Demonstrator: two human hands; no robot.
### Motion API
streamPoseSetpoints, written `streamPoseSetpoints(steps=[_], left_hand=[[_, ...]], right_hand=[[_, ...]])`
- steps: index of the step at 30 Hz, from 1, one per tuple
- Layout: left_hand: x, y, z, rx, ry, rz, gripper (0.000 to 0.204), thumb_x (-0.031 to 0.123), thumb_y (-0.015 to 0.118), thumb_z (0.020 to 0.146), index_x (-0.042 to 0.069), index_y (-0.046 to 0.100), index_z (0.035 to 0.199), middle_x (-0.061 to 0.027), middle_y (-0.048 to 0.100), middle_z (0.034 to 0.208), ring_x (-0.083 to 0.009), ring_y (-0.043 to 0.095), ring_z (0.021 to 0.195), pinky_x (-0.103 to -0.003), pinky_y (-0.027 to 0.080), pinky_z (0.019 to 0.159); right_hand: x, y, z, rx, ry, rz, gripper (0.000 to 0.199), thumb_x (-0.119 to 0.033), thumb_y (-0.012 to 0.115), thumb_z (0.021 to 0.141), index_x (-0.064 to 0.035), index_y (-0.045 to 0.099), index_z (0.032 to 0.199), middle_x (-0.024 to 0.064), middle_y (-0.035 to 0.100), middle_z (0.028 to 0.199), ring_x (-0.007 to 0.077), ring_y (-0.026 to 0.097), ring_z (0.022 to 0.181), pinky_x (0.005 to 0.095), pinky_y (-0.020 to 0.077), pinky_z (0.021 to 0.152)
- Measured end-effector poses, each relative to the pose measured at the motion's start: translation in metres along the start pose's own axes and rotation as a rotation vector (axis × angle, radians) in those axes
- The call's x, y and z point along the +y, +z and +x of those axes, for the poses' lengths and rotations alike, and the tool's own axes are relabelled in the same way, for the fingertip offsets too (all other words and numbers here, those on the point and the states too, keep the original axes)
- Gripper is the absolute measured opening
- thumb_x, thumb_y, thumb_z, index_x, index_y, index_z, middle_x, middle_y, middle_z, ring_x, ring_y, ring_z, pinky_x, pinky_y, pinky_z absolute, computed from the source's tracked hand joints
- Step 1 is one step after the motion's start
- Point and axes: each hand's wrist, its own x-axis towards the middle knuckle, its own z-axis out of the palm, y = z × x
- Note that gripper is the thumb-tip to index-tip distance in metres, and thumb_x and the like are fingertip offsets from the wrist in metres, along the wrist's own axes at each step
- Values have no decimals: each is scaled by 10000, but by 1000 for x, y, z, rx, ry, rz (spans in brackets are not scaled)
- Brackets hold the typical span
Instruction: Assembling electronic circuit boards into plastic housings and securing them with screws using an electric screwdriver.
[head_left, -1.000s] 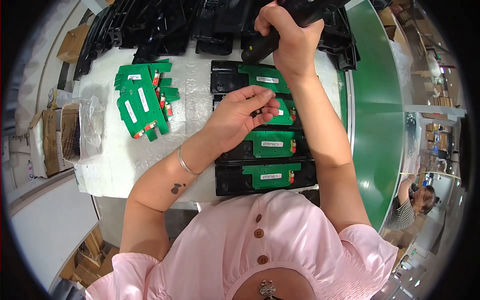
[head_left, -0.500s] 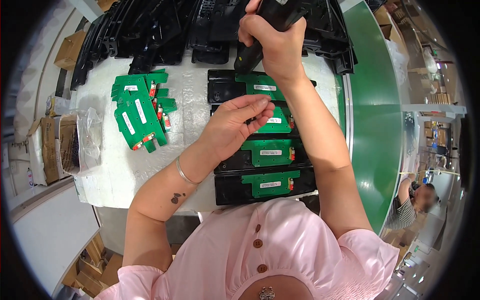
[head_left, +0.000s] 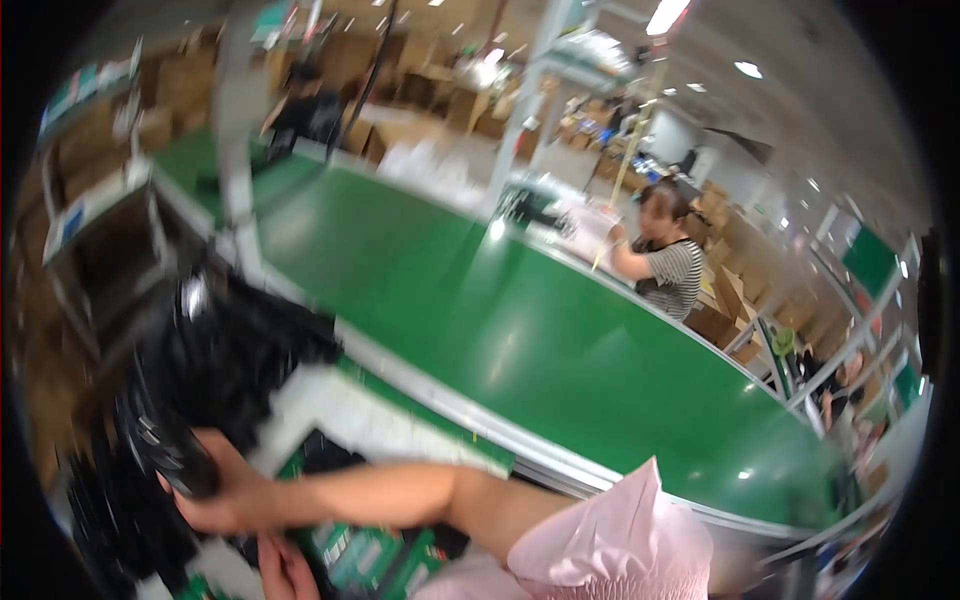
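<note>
Gripping a black handheld power tool [head_left: 168, 447], the right hand [head_left: 235, 490] is wrapped around its body at the lower left, above the counter [head_left: 345, 405]. The left hand [head_left: 285, 572] is just below it at the lower edge, partly cut off and blurred; I cannot tell whether its fingers are apart, together or clamped on something. Green circuit boards [head_left: 370, 562] lie beside the left hand, under the right forearm, and black plastic parts [head_left: 240, 345] are heaped beyond the tool. As a judgement, handling the tool well here calls for a firm wrap and a steady wrist, its body kept lifted clear of the boards and heaped parts so nothing gets knocked or scratched, and the left hand's fingers kept clear of its working end.
</note>
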Motion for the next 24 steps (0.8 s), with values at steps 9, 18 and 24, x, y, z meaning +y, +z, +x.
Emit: streamPoseSetpoints(steps=[9,18,24], left_hand=[[-48,79,10,297,-217,-212,130,166,462,901,51,507,938,-40,510,846,-145,509,763,-252,454,685],[-46,74,20,389,-40,-28,148,136,396,923,46,508,958,-57,495,896,-162,481,788,-274,428,700],[-31,68,8,382,-25,-35,115,96,433,903,19,502,955,-71,481,861,-163,463,761,-271,421,671]], right_hand=[[-109,-36,-28,-31,-98,141,205,38,542,688,-33,448,857,32,457,794,52,450,615,194,371,530],[-94,-40,-32,-29,-289,-5,253,49,512,659,-63,460,880,6,454,762,67,425,651,214,367,569],[-93,-23,-35,4,-75,67,196,0,587,657,-48,487,818,16,503,729,65,475,626,214,378,516]])
